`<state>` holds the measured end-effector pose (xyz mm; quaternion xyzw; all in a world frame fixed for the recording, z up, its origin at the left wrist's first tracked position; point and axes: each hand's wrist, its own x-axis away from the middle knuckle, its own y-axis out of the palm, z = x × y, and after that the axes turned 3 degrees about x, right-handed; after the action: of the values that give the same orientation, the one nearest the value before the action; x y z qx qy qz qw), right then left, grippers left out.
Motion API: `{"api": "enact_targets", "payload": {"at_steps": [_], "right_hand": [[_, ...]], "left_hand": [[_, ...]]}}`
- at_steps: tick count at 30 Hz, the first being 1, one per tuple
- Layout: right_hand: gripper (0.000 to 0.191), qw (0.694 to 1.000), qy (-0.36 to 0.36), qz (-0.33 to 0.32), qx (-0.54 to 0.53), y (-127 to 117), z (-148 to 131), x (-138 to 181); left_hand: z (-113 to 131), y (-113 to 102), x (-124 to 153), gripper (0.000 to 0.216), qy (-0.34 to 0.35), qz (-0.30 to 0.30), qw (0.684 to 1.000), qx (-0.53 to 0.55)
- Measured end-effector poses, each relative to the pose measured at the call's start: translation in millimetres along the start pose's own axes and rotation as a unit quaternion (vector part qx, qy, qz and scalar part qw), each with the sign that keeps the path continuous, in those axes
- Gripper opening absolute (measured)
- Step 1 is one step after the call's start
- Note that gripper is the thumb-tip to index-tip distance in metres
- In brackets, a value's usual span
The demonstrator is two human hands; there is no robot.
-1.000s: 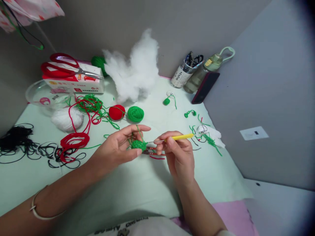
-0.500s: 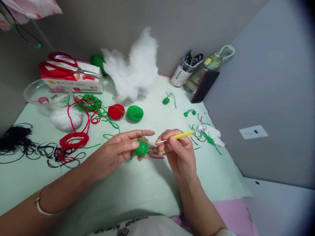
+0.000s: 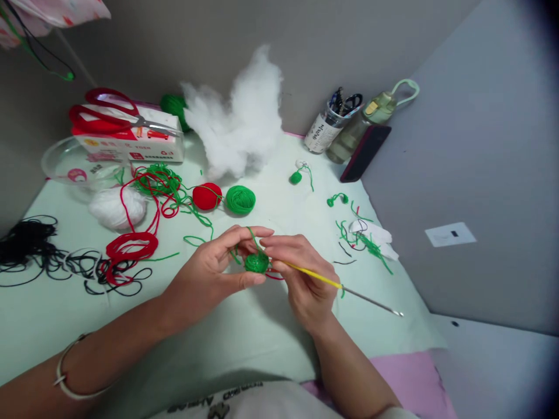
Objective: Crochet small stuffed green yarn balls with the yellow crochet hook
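Between the fingers of my left hand (image 3: 218,267) is a small green crocheted piece (image 3: 257,263), with green yarn running up over the index finger. My right hand (image 3: 305,279) grips a crochet hook (image 3: 317,276) with a yellow handle; one metal end points down to the right, and the other end is hidden by the fingers. The right fingertips meet the upper right side of the crocheted piece. Behind my hands lie a green yarn ball (image 3: 240,200) and a red yarn ball (image 3: 207,196).
White stuffing (image 3: 236,116) is heaped at the back. Scissors (image 3: 126,116) lie on a box (image 3: 152,148). Tangled black yarn (image 3: 30,250) and a red skein (image 3: 131,247) spread leftward. A pen cup (image 3: 323,131), bottle (image 3: 349,139) and phone (image 3: 365,154) stand back right, with yarn scraps (image 3: 369,241) nearer.
The crochet hook has swung so its outer end now points down to the right. My right hand has moved left against the crocheted piece, and my left thumb has shifted below it.
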<state>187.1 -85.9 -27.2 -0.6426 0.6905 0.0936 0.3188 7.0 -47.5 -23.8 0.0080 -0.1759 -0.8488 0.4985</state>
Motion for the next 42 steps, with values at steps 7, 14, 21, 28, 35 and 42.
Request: {"api": "enact_targets", "payload": {"at_steps": [7,14,21,28,35,42], "right_hand": [[0.012,0.978,0.146,0.039,-0.141,1.8,2.3,-1.6],[0.014,0.949,0.211,0.018,-0.233,0.8,6.9,-2.6],[0.012,0.948,0.181,-0.004,-0.26,-0.1,5.7,-3.5],[0.017,0.979,0.122,-0.035,-0.16,-3.2,-1.3,-4.3],[0.019,0.993,0.036,-0.1,-0.045,-10.3,-0.3,-6.2],[0.023,0.993,-0.078,-0.066,0.061,0.1,0.5,-1.5]], "left_hand": [[3.1,3.0,0.8,0.061,-0.027,0.002,1.0,-0.012],[7.6,0.8,1.5,0.053,-0.006,0.013,0.998,-0.062],[5.9,-1.0,0.5,0.049,0.039,0.016,0.991,-0.124],[8.9,2.5,0.5,0.045,0.046,0.035,0.978,-0.198],[5.1,3.0,-1.9,0.039,0.085,0.035,0.953,-0.288],[1.0,6.5,-2.3,0.042,0.078,0.065,0.961,-0.256]]}}
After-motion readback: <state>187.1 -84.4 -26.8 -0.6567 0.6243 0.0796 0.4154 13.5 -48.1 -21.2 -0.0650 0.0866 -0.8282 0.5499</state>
